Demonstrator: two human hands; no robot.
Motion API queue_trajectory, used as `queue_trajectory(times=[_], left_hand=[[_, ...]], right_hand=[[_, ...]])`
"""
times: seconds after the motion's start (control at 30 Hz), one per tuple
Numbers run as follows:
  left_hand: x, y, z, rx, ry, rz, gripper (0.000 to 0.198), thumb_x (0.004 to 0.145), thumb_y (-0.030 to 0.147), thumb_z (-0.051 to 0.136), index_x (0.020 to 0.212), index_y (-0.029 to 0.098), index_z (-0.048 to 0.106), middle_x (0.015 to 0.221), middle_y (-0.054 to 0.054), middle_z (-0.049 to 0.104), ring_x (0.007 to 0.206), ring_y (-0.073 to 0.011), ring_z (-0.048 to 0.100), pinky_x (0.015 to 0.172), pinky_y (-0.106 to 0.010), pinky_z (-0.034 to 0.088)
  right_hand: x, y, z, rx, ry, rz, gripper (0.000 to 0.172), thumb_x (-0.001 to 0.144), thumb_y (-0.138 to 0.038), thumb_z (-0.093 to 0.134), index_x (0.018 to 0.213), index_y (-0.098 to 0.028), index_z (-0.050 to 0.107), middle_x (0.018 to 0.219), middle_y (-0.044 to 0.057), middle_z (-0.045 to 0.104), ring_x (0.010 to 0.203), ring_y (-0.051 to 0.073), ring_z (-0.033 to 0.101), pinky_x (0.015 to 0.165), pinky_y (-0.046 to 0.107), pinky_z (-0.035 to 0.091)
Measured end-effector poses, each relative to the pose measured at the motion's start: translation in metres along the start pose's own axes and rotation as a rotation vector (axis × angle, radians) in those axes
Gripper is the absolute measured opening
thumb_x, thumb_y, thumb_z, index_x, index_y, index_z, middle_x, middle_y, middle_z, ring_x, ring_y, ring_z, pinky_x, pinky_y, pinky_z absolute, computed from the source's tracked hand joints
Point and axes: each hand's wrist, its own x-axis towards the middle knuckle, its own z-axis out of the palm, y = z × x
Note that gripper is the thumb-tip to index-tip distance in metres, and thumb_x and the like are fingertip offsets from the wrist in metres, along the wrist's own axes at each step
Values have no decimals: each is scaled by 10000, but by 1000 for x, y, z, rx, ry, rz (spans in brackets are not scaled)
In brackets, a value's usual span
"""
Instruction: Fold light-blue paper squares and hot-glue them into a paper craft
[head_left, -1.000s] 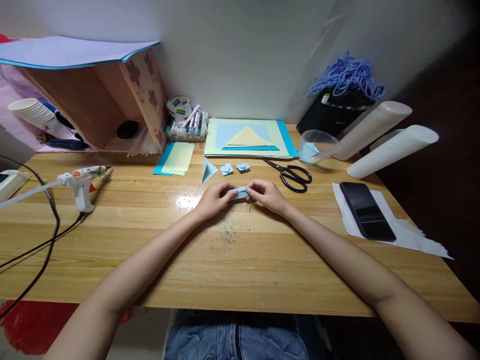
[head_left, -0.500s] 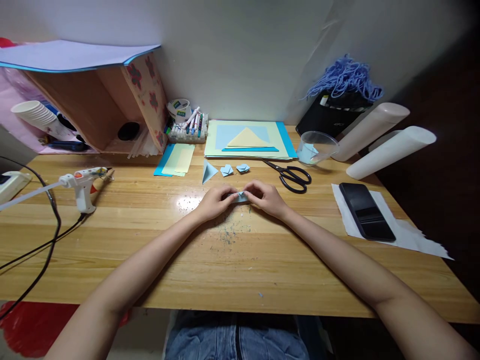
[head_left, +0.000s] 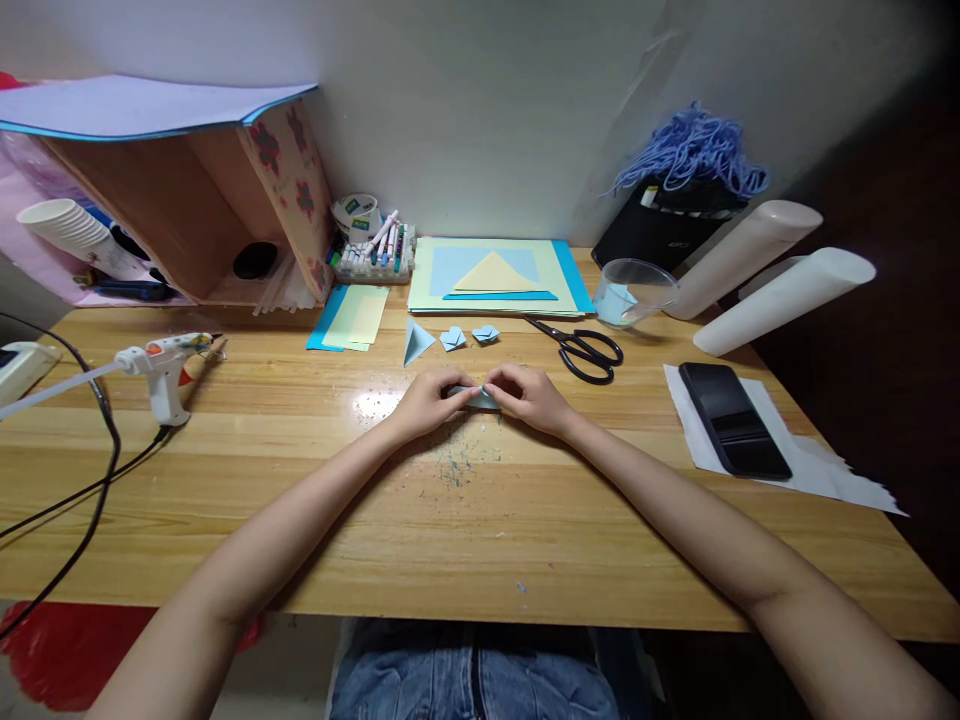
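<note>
A small piece of light blue paper (head_left: 482, 400) is pinched between both hands just above the wooden table, and fingers cover much of it. My left hand (head_left: 435, 403) grips its left side with thumb and fingers. On the right side, my right hand (head_left: 531, 397) pinches it, the two thumbs nearly meeting at the middle. Beyond the hands lie a folded blue paper triangle (head_left: 418, 343) and two small folded blue paper pieces, one in the middle (head_left: 453, 339) and one to the right (head_left: 486, 335).
Black-handled scissors (head_left: 581, 350) lie right of the folded pieces. Coloured paper sheets (head_left: 427, 290) and a marker box (head_left: 375, 262) stand behind. A glue gun (head_left: 165, 375) with its cable is at left, a phone (head_left: 733, 420) at right. Paper scraps (head_left: 457, 465) litter the front.
The blue paper between my hands has shifted, its lower edge now hanging a little wider and nearer me. My thumbs have come slightly closer together over its top edge.
</note>
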Motion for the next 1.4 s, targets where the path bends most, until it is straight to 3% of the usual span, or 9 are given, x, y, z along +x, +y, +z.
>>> queue_trajectory(times=[0.6,1.17,1.4], left_hand=[[1,-1,-3,-181,-45,-130,307,801,431,537,780,151,662,789,-43,650,735,-145,564,664,-260,427],[0,2,-3,-146,-40,-92,286,790,384,555,738,126,667,714,-37,636,654,-117,526,601,-230,384],[0,2,-3,-131,-47,-68,272,788,376,562,757,133,678,713,-38,644,666,-123,540,602,-229,385]], right_hand=[[-4,1,3,-135,7,-65,175,877,-310,453,835,-185,568,708,27,623,599,133,538,579,247,393],[-4,5,3,-120,-73,-48,223,900,-311,401,883,-175,577,782,46,640,681,147,568,622,246,381],[-2,-1,1,-84,-98,-16,228,880,-334,418,825,-169,564,714,33,607,624,134,530,593,242,360]])
